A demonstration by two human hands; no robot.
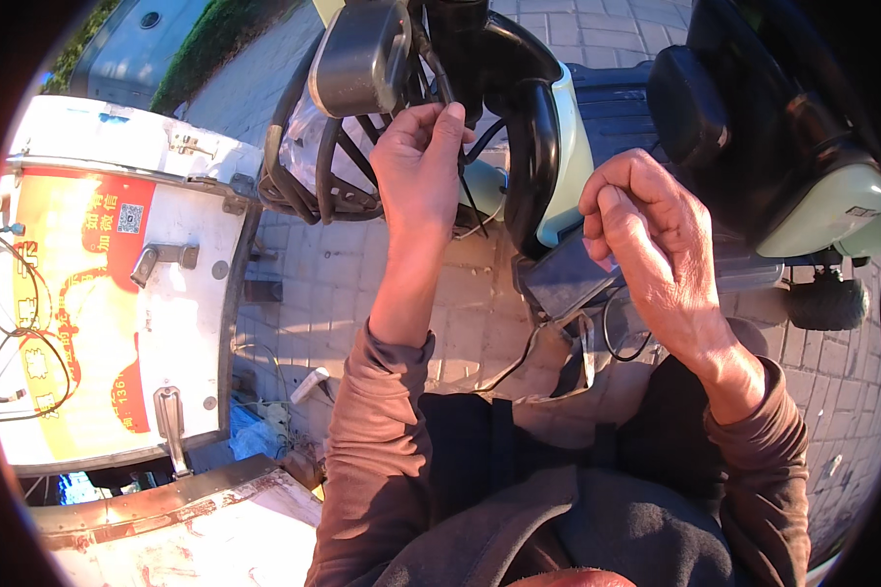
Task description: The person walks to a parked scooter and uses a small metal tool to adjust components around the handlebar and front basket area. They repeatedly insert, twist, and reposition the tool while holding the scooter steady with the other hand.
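My left hand point(419, 161) is closed in a pinch on a black cable point(443, 86) at the front of a scooter-like vehicle with pale green panels point(570, 147). A thinner black wire point(473, 203) hangs down just below that hand. Above it sits a dark grey rounded housing point(360, 61), beside a black wire basket point(308, 176) with clear plastic in it. To the right of the vehicle's black front column point(533, 157), my right hand point(656, 235) is raised with curled fingers and thumb pressed together. What it holds, if anything, is hidden.
On the left stands a white box point(191, 323) with metal latches and an orange-red poster point(93, 313). A worn, pale metal-edged surface point(196, 533) is at the lower left. A black seat point(685, 106) and a dark wheel point(828, 298) are on the right, above brick paving point(460, 323).
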